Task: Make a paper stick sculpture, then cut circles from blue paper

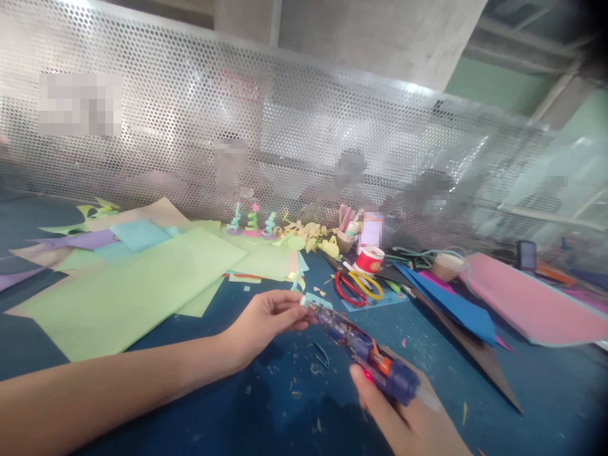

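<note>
Right hand [408,421] clenched round handle of blue glue gun [365,354], low over blue table [546,392]. Gun's long axis runs diagonal, nozzle pointing up-left, away from person. Left hand [266,320] pinches small pale paper piece [306,302] at nozzle tip. Green paper sheets [128,291] lie left; red-and-yellow scissors [358,286] beyond gun.

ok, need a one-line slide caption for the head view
Right hand grips a blue glue gun while left hand pinches a small paper piece at its nozzle, above a paper-strewn blue table.
</note>
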`<state>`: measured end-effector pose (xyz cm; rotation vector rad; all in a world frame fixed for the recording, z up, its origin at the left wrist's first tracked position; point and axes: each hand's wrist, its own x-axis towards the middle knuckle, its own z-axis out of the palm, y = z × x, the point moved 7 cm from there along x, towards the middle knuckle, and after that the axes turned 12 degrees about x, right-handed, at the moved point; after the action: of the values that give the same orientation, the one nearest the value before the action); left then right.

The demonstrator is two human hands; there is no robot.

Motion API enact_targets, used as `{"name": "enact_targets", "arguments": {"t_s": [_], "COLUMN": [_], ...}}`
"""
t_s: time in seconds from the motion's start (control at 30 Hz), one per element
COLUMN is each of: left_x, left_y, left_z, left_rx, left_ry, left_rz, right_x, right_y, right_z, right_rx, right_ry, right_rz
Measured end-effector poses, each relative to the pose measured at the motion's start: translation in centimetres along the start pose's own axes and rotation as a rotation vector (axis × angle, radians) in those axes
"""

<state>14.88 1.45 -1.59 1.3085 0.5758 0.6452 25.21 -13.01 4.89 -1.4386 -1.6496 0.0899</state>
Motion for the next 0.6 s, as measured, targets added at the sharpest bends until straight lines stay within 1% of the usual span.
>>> {"name": "enact_targets", "arguments": {"t_s": [0.1,0.17,0.2,0.27,0.3,0.33,0.4,0.47,0.53,0.6], "left_x": [0.0,0.0,-0.1,-0.3,-0.5,-0.6,-1.0,-1.2,-1.4,-1.5], "left_y": [0.0,0.1,0.2,0.3,0.5,0.6,0.8,1.0,1.2,1.4], "left_z": [0.0,0.0,0.0,0.1,0.2,0.4,0.8,1.3,1.8,2.3], "left_rx": [-0.006,-0.008,-0.010,-0.012,-0.012,-0.015,-0.019,-0.029,-0.041,-0.053], "left_ry": [-0.011,-0.019,-0.023,-0.040,-0.052,-0.068,-0.109,-0.159,-0.211,-0.255], "left_rz": [-0.009,-0.011,-0.012,-0.012,-0.010,-0.008,-0.007,-0.018,-0.028,-0.032], "right_x": [-0.1,0.3,0.7,1.6,1.9,2.0,1.7,0.8,-0.1,-0.1], "right_y": [1.1,2.0,2.4,3.2,3.7,4.6,7.0,9.5,11.5,12.0], "right_z": [-0.3,-1.0,-1.6,-3.0,-3.6,-4.0,-4.8,-5.1,-5.4,-5.8], "right_rx": [0.016,-0.003,-0.050,-0.249,-0.389,-0.539,-0.825,-0.982,-1.006,-0.945], "right_ry": [-0.002,0.011,0.032,0.082,0.103,0.095,0.068,-0.020,-0.107,-0.159], "right_rz": [0.068,0.101,0.100,0.063,0.058,0.069,0.144,0.197,0.248,0.293]}}
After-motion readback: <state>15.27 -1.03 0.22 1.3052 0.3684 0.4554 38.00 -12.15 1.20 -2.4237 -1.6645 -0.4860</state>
